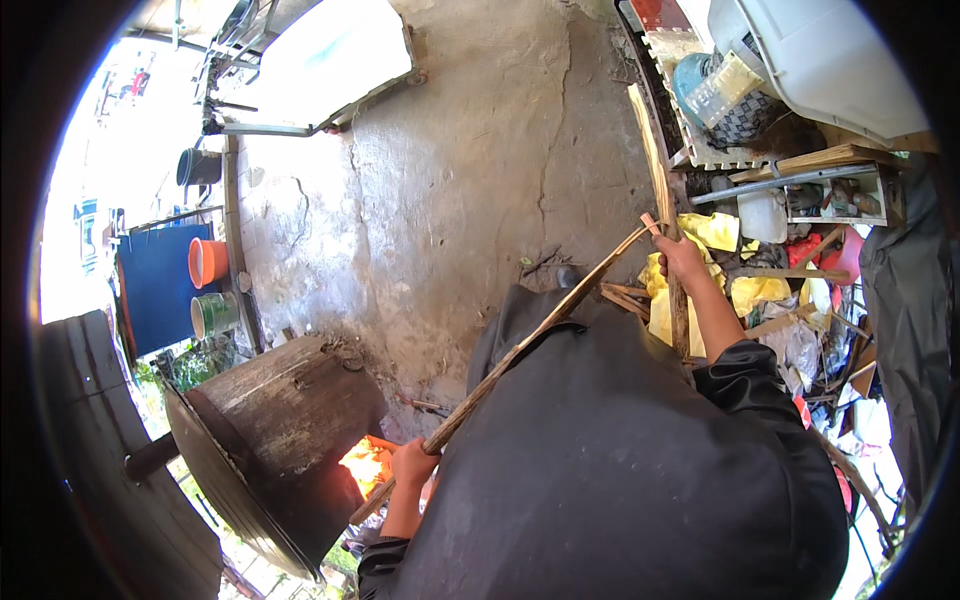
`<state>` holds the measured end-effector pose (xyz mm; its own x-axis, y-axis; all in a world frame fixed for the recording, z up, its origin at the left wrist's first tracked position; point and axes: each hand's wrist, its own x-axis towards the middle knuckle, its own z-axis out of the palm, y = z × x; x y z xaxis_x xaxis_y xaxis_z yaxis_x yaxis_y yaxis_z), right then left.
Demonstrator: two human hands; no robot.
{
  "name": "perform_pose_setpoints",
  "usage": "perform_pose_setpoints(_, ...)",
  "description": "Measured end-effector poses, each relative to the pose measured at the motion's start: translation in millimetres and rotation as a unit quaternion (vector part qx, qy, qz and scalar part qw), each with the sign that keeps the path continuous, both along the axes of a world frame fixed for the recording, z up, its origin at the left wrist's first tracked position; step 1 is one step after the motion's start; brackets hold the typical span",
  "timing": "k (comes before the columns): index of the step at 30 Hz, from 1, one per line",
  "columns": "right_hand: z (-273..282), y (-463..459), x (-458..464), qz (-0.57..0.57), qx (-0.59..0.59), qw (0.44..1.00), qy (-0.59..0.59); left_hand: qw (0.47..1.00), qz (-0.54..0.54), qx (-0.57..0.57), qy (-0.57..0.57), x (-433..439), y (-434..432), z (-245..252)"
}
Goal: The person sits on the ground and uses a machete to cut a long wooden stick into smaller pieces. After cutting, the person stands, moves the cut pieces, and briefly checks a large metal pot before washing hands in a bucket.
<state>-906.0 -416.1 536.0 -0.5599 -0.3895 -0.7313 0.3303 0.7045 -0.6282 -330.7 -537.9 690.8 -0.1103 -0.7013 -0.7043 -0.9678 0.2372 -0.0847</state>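
My left hand is closed around the lower part of a long, thin wooden stick, which slants up across the front of my dark apron. Beside that hand, flames glow at the opening of a rusty metal drum stove with a wide lid-like rim on its far side. My right hand grips a thicker split wood piece that stands roughly upright in the picture. The upper end of the thin stick, with a short splintered bit, meets this piece at my right fingers.
Scrap wood, yellow sheets and plastic rubbish lie piled on the right. Above them are a metal pipe, a shelf and a large white tub. An orange bucket and a green-and-white bucket stand left of the cracked concrete floor.
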Motion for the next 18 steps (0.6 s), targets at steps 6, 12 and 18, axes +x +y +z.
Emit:
perform_pose_setpoints(6,37.1,-6.7,-2.9,-0.160,-0.286,0.713,-0.619,0.996,0.018,-0.014,0.082,4.2,15.9,-16.7)
perform_pose_setpoints(12,40.3,14.6,22.3,-0.002,-0.168,0.935,-0.313,0.979,0.134,-0.040,0.150,-18.0,49.1,-11.2)
perform_pose_setpoints(18,19.5,18.5,7.1,0.050,-0.101,0.990,-0.080,0.940,0.264,-0.064,0.206,-39.4,20.0,-24.0)
